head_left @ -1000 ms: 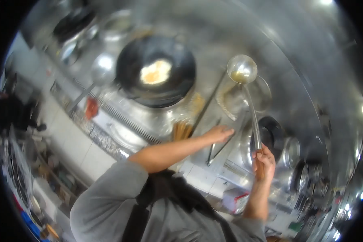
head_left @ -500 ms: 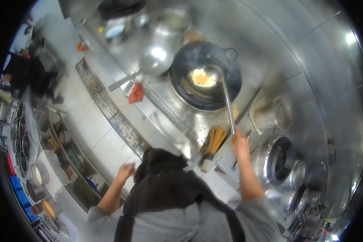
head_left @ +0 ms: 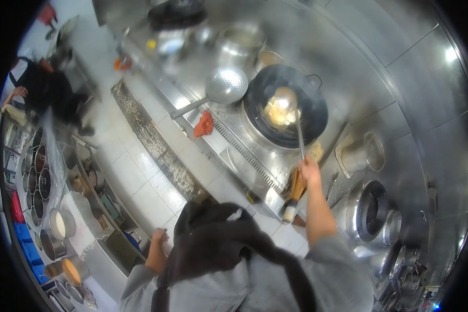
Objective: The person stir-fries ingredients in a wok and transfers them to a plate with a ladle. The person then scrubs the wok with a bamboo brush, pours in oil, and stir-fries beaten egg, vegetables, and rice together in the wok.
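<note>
My right hand is closed round the long handle of a metal ladle. The ladle's bowl, its rounded underside up, lies over pale yellow food that looks like egg, inside a dark wok on the stove. Below the wok, a bamboo wok brush stands close beside my right forearm. My left hand hangs low beside my dark apron, away from the stove, its fingers curled with nothing visible in them.
A perforated strainer rests left of the wok, near a red cloth. Metal pots stand at the right. Along the left runs a counter with several containers. Another person stands at the far left.
My right hand has pushed the ladle further into the wok, and its bowl now covers part of the food. My left hand has dropped lower. The whole view has shifted.
</note>
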A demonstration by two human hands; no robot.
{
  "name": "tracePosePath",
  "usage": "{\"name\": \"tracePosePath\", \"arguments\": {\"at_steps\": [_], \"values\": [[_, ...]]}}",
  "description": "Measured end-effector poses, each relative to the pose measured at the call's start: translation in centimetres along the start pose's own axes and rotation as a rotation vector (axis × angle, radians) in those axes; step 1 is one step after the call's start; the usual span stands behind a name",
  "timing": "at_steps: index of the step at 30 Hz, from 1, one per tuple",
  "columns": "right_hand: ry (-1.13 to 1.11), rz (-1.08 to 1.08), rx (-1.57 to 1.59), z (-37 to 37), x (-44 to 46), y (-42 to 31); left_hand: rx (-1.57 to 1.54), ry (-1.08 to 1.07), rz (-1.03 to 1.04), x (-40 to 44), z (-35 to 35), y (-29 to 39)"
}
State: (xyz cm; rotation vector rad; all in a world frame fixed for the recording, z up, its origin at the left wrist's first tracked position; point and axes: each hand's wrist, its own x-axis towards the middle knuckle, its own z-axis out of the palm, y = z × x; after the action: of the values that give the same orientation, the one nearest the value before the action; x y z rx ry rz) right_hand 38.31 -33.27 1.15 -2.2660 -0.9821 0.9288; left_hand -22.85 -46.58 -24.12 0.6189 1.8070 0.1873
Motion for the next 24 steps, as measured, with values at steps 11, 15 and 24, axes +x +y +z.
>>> {"name": "tracePosePath", "arguments": {"at_steps": [11, 15, 24], "values": [[-0.002, -0.001, 0.158, -1.0, 0.8, -2.3, -0.314, -0.164, 0.138, 3.7, 0.8, -4.1], [0.279, -0.208, -0.213, 2.1, 2.5, 4.3, 0.076, -0.112, -0.374, 3.7, 0.4, -7.5], [0.388, -0.384, -0.490, -0.2, 6.0, 3.4, 0.517, -0.179, 0.407, 0.1, -0.9, -1.5]]}}
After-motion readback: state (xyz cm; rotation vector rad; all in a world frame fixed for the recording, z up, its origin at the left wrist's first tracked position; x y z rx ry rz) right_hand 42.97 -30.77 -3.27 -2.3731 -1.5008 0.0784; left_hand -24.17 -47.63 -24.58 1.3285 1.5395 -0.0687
